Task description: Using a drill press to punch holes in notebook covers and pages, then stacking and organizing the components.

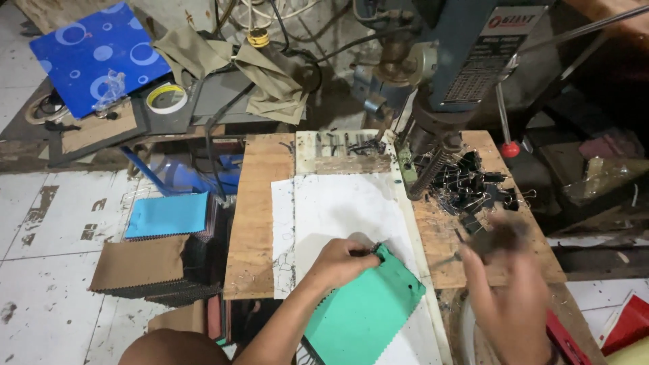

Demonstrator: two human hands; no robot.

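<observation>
My left hand (341, 260) pinches the top corner of a stack of green fabric swatches (365, 307) lying on a white sheet (338, 203) over a wooden board (253, 223). A small black binder clip sits at that corner under my fingers. My right hand (503, 280) is blurred by motion at the right, just below a pile of black binder clips (473, 186); something dark seems to be between its fingers, but the blur hides what it is.
A drill press (460, 61) stands behind the board, its spring column (429, 172) beside the clip pile. Blue (169, 215) and brown swatch stacks (138, 263) lie on the floor at left. A tape roll (166, 97) and blue panel (94, 54) sit farther back.
</observation>
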